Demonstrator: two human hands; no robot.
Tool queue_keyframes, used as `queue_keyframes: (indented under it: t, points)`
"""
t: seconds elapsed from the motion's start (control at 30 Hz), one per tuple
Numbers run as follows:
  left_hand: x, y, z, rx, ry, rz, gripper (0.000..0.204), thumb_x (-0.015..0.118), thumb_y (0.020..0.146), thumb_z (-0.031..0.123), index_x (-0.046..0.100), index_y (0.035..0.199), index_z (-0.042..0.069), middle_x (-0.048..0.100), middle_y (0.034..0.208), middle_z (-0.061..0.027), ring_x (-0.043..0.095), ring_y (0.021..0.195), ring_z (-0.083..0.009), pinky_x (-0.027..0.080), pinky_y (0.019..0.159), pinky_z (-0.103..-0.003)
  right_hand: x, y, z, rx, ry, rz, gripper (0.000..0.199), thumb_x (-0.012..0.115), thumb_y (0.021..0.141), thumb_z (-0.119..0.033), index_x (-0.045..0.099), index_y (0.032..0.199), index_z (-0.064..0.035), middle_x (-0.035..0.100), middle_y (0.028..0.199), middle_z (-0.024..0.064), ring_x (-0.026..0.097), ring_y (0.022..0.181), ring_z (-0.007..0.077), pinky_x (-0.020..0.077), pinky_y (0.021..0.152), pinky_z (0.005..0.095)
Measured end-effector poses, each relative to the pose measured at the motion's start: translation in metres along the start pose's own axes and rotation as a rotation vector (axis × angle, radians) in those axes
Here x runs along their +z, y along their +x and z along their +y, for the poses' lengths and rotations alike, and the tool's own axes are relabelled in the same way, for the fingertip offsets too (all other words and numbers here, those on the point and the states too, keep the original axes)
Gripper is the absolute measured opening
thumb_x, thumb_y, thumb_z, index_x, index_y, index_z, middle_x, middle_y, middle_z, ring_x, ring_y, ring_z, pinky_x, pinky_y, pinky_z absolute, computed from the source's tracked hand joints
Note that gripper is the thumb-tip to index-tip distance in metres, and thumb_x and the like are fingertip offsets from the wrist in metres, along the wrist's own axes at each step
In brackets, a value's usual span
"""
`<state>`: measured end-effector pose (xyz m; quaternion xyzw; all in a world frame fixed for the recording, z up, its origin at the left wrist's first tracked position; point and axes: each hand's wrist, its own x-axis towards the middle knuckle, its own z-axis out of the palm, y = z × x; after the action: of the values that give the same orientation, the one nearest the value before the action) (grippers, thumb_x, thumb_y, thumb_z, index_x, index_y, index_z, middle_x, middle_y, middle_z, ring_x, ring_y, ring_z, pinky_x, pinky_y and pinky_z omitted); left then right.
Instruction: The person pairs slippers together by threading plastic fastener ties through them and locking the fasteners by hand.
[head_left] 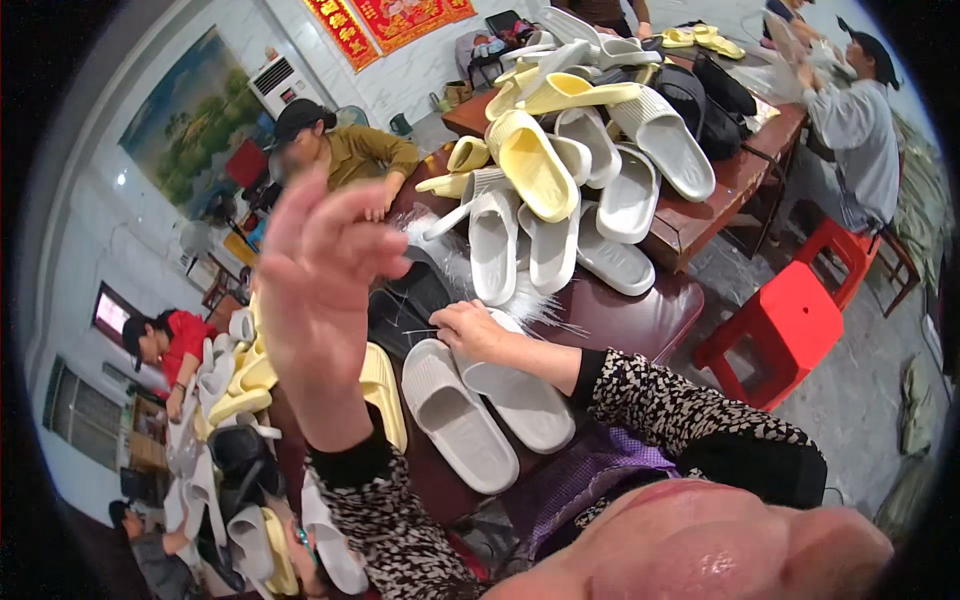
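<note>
My left hand (325, 270) is raised over the table at the left, smeared by motion. Its fingers are apart and nothing shows in them. A pair of light grey slippers lies side by side in front of me. My right hand (478, 332) rests across the toe end of the right grey slipper (525, 400), its fingers curled over the top edge toward the left grey slipper (460, 420). A thin thread-like strand shows near those fingertips. Beyond the pair lie dark slippers (405, 305) and loose bundles of thin clear plastic strands (545, 308).
A tall heap of grey and yellow slippers (540, 165) covers the far table. More slippers (240, 375) line the table at the left, where other people work. A pale yellow slipper (382, 395) sits beside my left forearm. Red plastic stools (785, 330) stand at the right.
</note>
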<state>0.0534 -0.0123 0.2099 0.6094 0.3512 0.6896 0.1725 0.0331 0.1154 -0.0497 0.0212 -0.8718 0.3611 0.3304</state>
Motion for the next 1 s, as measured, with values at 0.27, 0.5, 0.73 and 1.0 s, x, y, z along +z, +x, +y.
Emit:
queue_keyframes:
  t: [0.27,0.5,0.73,1.0]
  points:
    - [0.008,-0.009,0.046,0.097,-0.088,-0.132,0.073,0.039,0.091,0.056,0.023,0.143,0.009,0.028,0.14,-0.0305,0.057,0.095,-0.0321,0.049,0.072,-0.039,0.034,-0.006,-0.004,-0.021,0.027,0.008,0.019,0.059,0.079,-0.014,0.064,0.096,-0.0078,0.064,0.094,0.0102,0.057,0.095,0.0286,0.0398,0.084,0.0409]
    - [-0.003,-0.031,0.027,0.138,-0.063,-0.031,0.07,0.039,0.091,0.055,0.026,0.143,0.01,0.026,0.141,-0.0307,0.056,0.098,-0.0338,0.049,0.073,-0.039,0.031,-0.01,0.017,0.003,-0.005,0.056,0.013,0.06,0.077,-0.013,0.066,0.088,-0.0081,0.065,0.09,0.0095,0.058,0.09,0.0295,0.0408,0.077,0.0415]
    - [-0.018,-0.068,-0.009,0.179,0.0,0.161,0.067,0.039,0.091,0.055,0.028,0.142,0.012,0.023,0.142,-0.031,0.056,0.1,-0.0356,0.049,0.073,-0.04,0.052,-0.012,0.026,-0.018,0.032,0.038,0.013,0.059,0.076,-0.012,0.066,0.086,-0.0081,0.065,0.089,0.0098,0.058,0.089,0.0299,0.0411,0.076,0.0426]
    - [-0.02,-0.135,-0.006,0.08,0.195,0.364,0.065,0.039,0.091,0.054,0.031,0.142,0.014,0.021,0.143,-0.0314,0.055,0.103,-0.0375,0.049,0.073,-0.04,0.068,-0.023,0.045,0.008,0.078,0.052,0.015,0.058,0.075,-0.012,0.067,0.086,-0.0087,0.065,0.087,0.0115,0.059,0.086,0.0313,0.0409,0.074,0.0444]
